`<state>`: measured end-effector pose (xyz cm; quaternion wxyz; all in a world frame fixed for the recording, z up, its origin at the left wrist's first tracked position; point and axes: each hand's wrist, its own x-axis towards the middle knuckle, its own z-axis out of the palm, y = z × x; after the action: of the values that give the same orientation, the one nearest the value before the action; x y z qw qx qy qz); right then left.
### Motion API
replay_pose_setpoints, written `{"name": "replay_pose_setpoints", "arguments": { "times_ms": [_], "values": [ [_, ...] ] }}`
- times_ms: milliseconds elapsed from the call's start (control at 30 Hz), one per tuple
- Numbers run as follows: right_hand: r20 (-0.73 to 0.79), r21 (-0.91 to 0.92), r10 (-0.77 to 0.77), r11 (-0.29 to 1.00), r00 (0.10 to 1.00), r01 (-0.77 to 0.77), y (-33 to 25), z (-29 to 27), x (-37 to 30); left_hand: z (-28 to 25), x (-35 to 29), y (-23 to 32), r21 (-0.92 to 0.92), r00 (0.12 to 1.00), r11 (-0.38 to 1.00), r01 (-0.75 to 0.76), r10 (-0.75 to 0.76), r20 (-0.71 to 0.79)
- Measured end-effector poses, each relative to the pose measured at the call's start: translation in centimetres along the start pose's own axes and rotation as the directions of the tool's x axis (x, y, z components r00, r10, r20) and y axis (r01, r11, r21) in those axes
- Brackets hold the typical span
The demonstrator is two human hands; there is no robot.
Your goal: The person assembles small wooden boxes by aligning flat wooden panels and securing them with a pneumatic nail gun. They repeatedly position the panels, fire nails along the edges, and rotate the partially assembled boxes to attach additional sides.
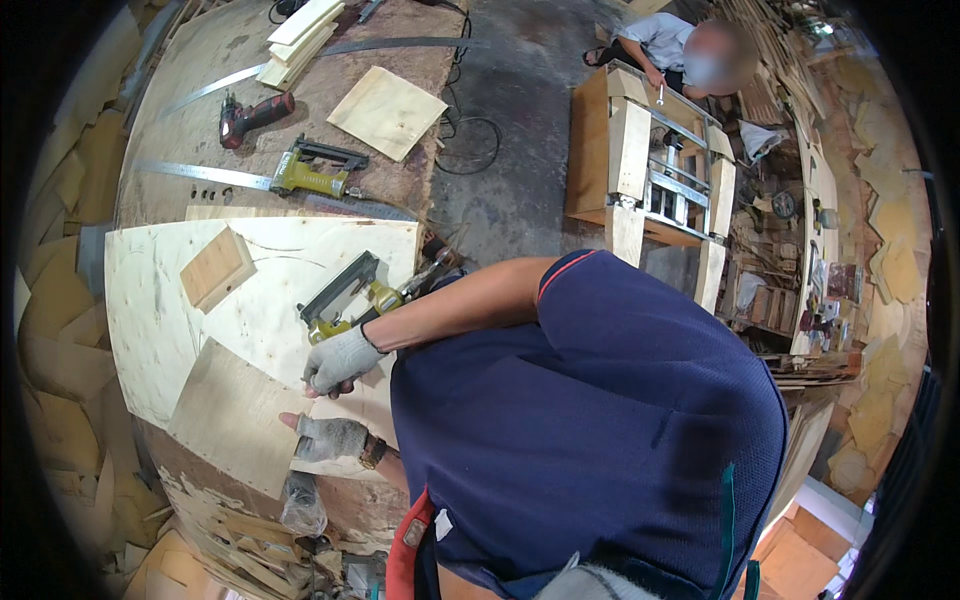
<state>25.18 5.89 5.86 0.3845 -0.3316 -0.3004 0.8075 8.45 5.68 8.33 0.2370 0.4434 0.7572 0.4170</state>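
Note:
My right hand (pixel 342 362), in a grey glove with bare fingertips, is closed at the near edge of a thin square plywood panel (pixel 228 418). Its fingertips pinch together there; whatever is between them is too small to make out. Just below, my left hand (pixel 335 440), gloved the same way and with a watch at the wrist, lies along that panel edge with a finger stretched out onto it. A lighter board (pixel 340 408) shows between the two hands. Beside my right hand, an olive pneumatic nail gun (pixel 345 297) rests on a large pale plywood sheet (pixel 150 290).
A small wood block (pixel 218 270) sits on the sheet. Beyond are a second nail gun (pixel 315 170), a cordless drill (pixel 252 118), a square plywood piece (pixel 387 112) and stacked strips (pixel 298 45). A person (pixel 650 50) sits by a wooden frame (pixel 628 150) at the far right.

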Motion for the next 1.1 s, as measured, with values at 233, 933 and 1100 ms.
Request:
{"name": "replay_pose_setpoints", "arguments": {
  "times_ms": [233, 933, 1100],
  "values": [
    [-0.003, -0.392, -0.209, 0.900, 0.978, 0.191, -3.1, 0.5, -2.4, 0.7, -0.4, 1.4, -0.088, 0.983, 0.979, -0.184, 0.182, -0.030],
    [-0.174, -0.399, -0.252, 0.902, 0.952, 0.165, -2.8, 0.2, -4.1, 0.7, -1.4, 4.4, 0.080, 0.945, 0.956, -0.283, 0.264, 0.194],
    [-0.109, -0.310, -0.095, 0.949, 0.989, 0.057, -3.2, 0.3, -4.7, -0.6, -1.9, 3.5, 0.106, 0.867, 0.872, -0.478, 0.450, 0.213]
  ]
}}
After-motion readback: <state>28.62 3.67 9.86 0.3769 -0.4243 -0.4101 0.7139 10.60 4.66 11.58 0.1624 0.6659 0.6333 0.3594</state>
